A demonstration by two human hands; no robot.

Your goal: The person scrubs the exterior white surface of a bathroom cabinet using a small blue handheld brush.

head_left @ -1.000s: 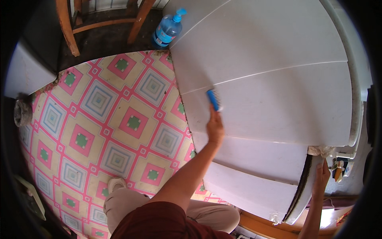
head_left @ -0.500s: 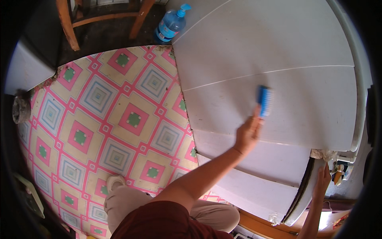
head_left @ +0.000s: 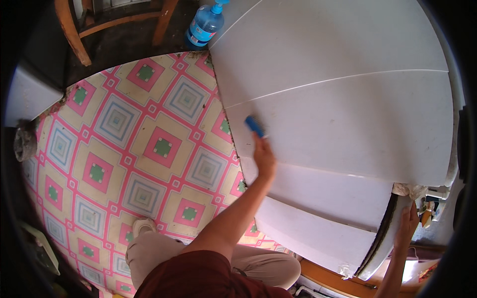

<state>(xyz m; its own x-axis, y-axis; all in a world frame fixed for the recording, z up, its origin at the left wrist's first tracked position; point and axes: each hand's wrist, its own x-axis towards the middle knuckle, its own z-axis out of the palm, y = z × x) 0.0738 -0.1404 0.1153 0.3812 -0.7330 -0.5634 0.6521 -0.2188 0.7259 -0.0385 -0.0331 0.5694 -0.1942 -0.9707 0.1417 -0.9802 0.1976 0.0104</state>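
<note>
A blue scrub brush (head_left: 254,126) with pale bristles lies against the lower left part of the white cabinet front (head_left: 348,119), near its edge along the floor. My left hand (head_left: 264,158) is closed round its handle, the arm stretched forward. Far to the right, my right hand (head_left: 407,224) rests along the pale rounded counter edge (head_left: 383,243), fingers stretched out. Just above that hand, crumpled clear plastic (head_left: 410,190) sits at the panel's corner.
Patterned pink and cream flooring (head_left: 144,193) spreads to the left. A blue pump bottle (head_left: 205,25) stands at the cabinet's far corner, beside a wooden stool (head_left: 121,25). Small items (head_left: 428,212) crowd the right side. A white appliance (head_left: 32,94) stands at far left.
My left hand has swept the brush leftward and slightly nearer across the white panel, and the brush has tilted. My right hand stays at the counter edge. The view has shifted slightly.
</note>
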